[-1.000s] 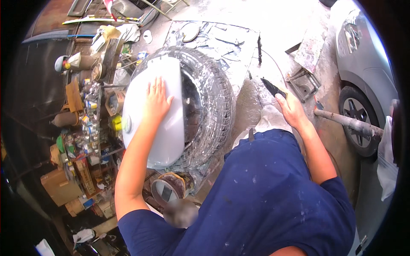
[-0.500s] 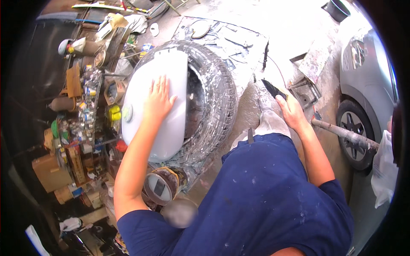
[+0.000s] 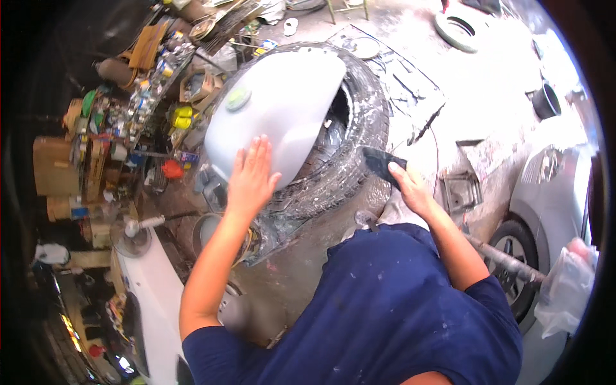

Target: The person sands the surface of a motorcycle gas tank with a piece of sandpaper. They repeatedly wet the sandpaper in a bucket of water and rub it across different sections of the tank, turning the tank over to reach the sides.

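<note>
A pale grey motorcycle fuel tank (image 3: 276, 109) with a green filler cap lies on top of a dusty black tyre (image 3: 359, 128). My left hand (image 3: 251, 178) rests flat on the tank's near end, fingers spread. My right hand (image 3: 407, 186) is just right of the tyre and grips a dark sheet of sandpaper (image 3: 382, 163), held close to the tyre's sidewall.
Cluttered shelves of cans and bottles (image 3: 122, 122) stand on the left. A round tin (image 3: 215, 231) sits below the tyre. A grey car with its wheel (image 3: 513, 247) is at the right. A white tyre (image 3: 459, 29) and a black pot (image 3: 545, 102) lie farther off.
The view has swung so that tank and tyre sit higher and more to the right. My left hand has slid toward the tank's near end. My right hand has moved in toward the tyre.
</note>
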A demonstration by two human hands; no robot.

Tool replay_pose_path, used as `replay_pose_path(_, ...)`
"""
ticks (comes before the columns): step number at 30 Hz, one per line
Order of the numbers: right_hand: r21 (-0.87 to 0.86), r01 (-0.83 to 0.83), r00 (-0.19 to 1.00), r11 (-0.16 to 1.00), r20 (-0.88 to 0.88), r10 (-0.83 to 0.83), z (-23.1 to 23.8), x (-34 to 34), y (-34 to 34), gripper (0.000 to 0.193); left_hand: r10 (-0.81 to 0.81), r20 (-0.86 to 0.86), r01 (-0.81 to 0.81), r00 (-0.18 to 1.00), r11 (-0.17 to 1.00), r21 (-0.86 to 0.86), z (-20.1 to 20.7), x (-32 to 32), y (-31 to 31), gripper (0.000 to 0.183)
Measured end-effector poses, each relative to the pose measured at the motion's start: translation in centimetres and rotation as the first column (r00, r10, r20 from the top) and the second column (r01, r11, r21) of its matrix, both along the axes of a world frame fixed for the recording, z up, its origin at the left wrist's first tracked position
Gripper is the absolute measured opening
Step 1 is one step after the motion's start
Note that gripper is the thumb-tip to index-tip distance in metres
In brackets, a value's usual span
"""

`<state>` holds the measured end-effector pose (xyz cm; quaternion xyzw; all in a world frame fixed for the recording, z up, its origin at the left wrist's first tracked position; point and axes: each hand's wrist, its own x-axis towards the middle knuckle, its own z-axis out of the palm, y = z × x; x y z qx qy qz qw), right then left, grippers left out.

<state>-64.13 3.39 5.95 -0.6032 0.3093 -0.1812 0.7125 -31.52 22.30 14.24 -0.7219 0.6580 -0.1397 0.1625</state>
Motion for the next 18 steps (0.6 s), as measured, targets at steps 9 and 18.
replay_pose_path(9, -0.285, -0.282, 0.941, 0.916, 0.103, 0.322, 4.0, 8.8, 3.2, 0.039, 0.110, -0.913, -0.621, 0.393, 0.764, -0.175, -1.4, -15.7, 0.0, 0.082)
replay_pose_path(18, -0.371, -0.788, 0.488, 0.492, 0.111, 0.866, 4.2, 14.7, 9.9, 0.050, -0.154, -0.988, -0.930, 0.006, 0.362, -0.061, -3.1, -16.0, 8.8, 0.072)
